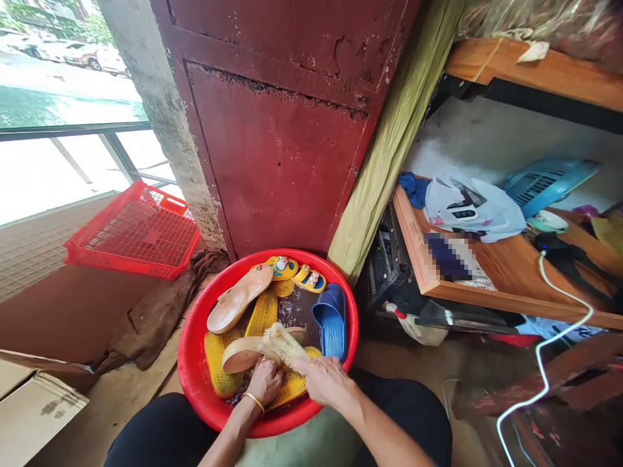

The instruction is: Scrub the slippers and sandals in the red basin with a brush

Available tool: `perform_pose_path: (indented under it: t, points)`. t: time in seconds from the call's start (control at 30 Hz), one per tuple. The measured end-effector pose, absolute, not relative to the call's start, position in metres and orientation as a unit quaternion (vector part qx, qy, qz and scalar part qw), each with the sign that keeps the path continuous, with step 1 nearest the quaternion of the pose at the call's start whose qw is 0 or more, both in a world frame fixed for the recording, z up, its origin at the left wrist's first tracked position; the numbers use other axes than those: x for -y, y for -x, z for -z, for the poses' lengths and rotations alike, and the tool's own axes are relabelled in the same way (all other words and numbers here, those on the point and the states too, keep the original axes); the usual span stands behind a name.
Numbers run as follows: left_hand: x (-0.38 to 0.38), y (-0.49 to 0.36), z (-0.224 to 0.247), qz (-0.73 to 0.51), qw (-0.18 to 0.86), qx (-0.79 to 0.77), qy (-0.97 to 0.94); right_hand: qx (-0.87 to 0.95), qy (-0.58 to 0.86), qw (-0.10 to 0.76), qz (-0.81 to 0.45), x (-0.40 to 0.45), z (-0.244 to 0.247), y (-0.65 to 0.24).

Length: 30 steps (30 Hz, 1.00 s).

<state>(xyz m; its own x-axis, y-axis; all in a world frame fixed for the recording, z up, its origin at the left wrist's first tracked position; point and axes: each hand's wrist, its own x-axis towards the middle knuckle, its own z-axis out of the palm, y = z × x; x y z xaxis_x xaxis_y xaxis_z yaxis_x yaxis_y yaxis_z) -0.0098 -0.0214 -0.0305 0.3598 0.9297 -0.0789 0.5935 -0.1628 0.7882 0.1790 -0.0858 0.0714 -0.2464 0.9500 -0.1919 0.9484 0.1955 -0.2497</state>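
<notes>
A round red basin (189, 373) holds dark water and several slippers. My left hand (267, 379), with a gold bangle at the wrist, is closed on a beige slipper (239, 354) at the basin's near side. In my right hand (325, 381) is a pale-bristled scrub brush (286, 344), its bristles against that slipper. Another beige slipper (241, 299) lies to the left. Yellow slippers (263, 316) sit under and around the beige ones. A blue slipper (331, 319) rests at the right side, and a small yellow-and-blue sandal (310, 279) at the back.
Behind the basin stands a dark red door (280, 162). A red plastic crate (136, 233) is at the left, above a brown cloth (146, 324). On the right, a wooden desk (516, 295) carries a white plastic bag (474, 204) and a white cable (540, 363) hangs down.
</notes>
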Motion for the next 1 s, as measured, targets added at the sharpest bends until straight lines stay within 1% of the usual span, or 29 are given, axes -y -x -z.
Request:
perform_pose_path:
  t: [0.1, 0.2, 0.33, 0.43, 0.53, 0.63, 0.7, 0.8, 0.9, 1.0]
  points:
    - [0.021, 0.012, 0.029, -0.205, 0.381, -0.522, -0.735, 0.741, 0.650, -0.047, -0.165, 0.083, -0.080, -0.203]
    - [0.020, 0.013, 0.028, -0.213, 0.387, -0.517, -0.733, 0.724, 0.669, -0.050, -0.162, 0.080, -0.088, -0.210]
    - [0.018, 0.014, 0.029, -0.265, 0.412, -0.507, -0.709, 0.746, 0.639, -0.009, -0.189, 0.083, -0.081, -0.176]
    - [0.017, 0.017, 0.030, -0.310, 0.457, -0.499, -0.668, 0.735, 0.650, 0.023, -0.190, 0.089, -0.072, -0.161]
    - [0.016, 0.019, 0.024, -0.347, 0.516, -0.473, -0.625, 0.721, 0.668, 0.035, -0.179, 0.097, -0.068, -0.170]
    - [0.012, 0.023, 0.008, -0.376, 0.549, -0.460, -0.588, 0.696, 0.697, 0.064, -0.163, 0.107, -0.067, -0.189]
    - [0.008, 0.029, -0.006, -0.379, 0.559, -0.474, -0.565, 0.677, 0.713, 0.092, -0.155, 0.114, -0.065, -0.197]
    - [0.004, 0.038, -0.025, -0.353, 0.575, -0.497, -0.546, 0.666, 0.716, 0.122, -0.166, 0.114, -0.060, -0.199]
    - [0.004, 0.040, -0.033, -0.339, 0.622, -0.478, -0.519, 0.664, 0.711, 0.136, -0.186, 0.091, -0.066, -0.192]
    - [0.008, 0.035, -0.031, -0.347, 0.652, -0.455, -0.499, 0.674, 0.697, 0.154, -0.192, 0.055, -0.082, -0.182]
